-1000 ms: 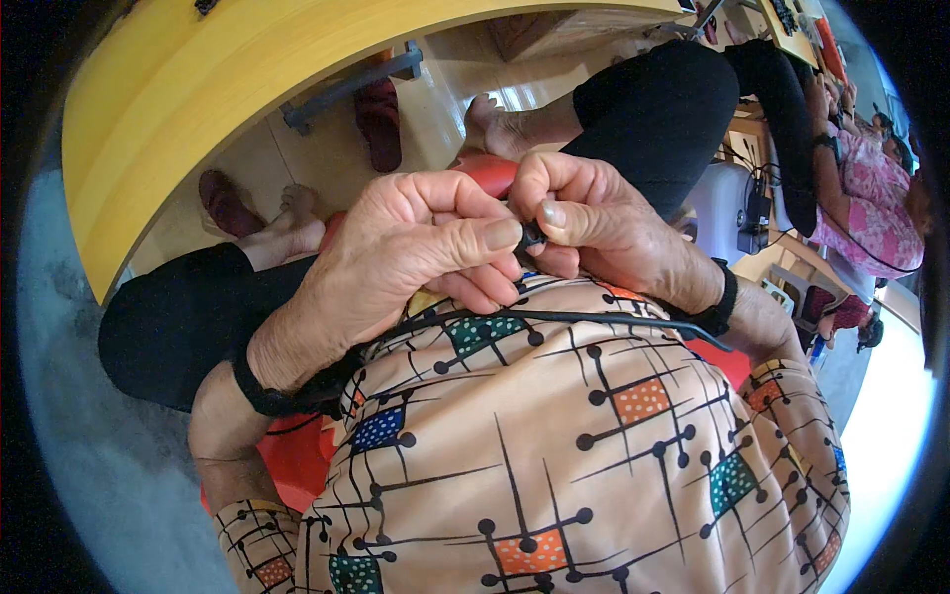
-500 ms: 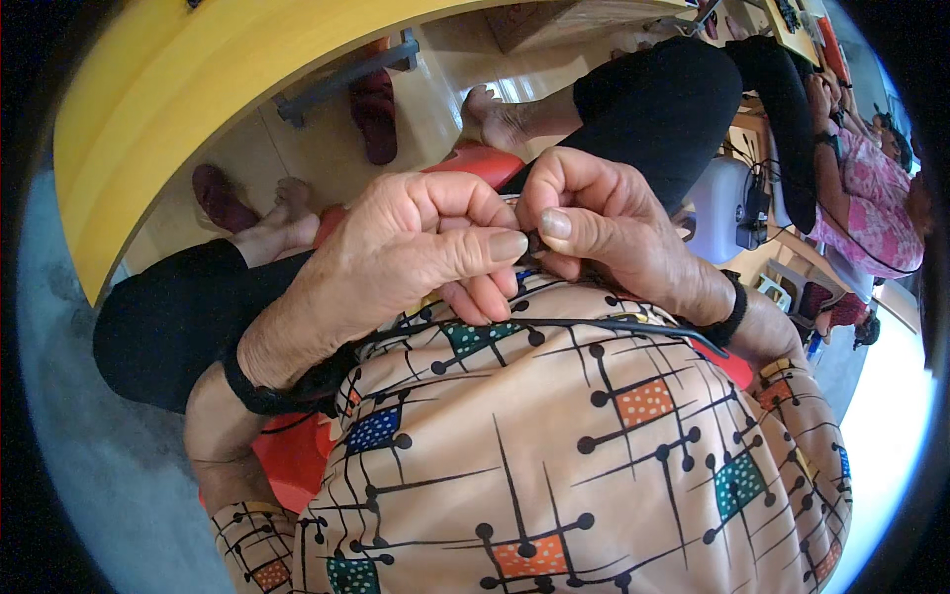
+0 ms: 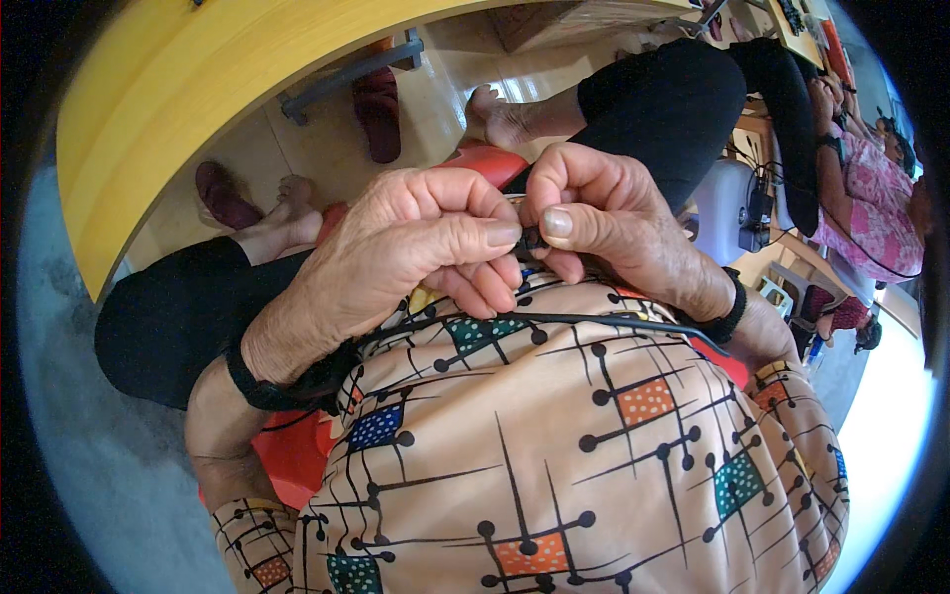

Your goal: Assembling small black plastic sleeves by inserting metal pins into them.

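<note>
left hand [image 3: 396, 262] and right hand [image 3: 614, 223] meet above the lap, fingers narrow, both pinching a small black piece [image 3: 531, 239], likely steadying the black cable [image 3: 594, 320].

Bright, even daylight is seen across the whole view, with the strongest glow blown out to white at the lower right rim. Soft shadows are cast under the hands [image 3: 495, 247] and beneath the yellow table edge [image 3: 198, 109]. Heavy fisheye bending is noted toward the rim, where black vignetting closes in. The centre is held sharp; the far right background is smeared and hazy.
</note>
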The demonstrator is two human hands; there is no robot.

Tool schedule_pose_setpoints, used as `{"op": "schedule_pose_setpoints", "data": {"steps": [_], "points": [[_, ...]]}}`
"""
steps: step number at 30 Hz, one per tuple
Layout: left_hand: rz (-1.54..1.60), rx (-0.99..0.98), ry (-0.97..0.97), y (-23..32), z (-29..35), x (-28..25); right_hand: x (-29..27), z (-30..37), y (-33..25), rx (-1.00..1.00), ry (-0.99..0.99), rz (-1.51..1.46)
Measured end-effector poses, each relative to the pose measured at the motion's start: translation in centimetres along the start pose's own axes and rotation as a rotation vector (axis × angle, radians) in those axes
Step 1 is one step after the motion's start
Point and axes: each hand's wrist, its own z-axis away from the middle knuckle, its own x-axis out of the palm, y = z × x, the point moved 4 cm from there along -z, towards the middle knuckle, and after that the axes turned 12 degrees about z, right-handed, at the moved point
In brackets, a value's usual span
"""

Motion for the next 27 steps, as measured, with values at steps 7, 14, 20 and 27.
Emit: {"op": "schedule_pose_setpoints", "data": {"steps": [7,14,20,27], "points": [[0.014,0.000,0.001,-0.10,-0.01,-0.03,-0.06,0.00,-0.25,0.005,0.007,0.019],[0.017,0.005,-0.004,0.04,-0.14,-0.04,-0.39,0.02,0.19,0.041,-0.014,-0.032],[0.016,0.011,-0.026,-0.09,-0.27,-0.28,-0.53,-0.04,0.47,-0.006,-0.008,-0.072],[0.034,-0.005,-0.028,-0.07,-0.23,-0.33,-0.83,0.59,0.17,-0.023,0.072,-0.009]]}}
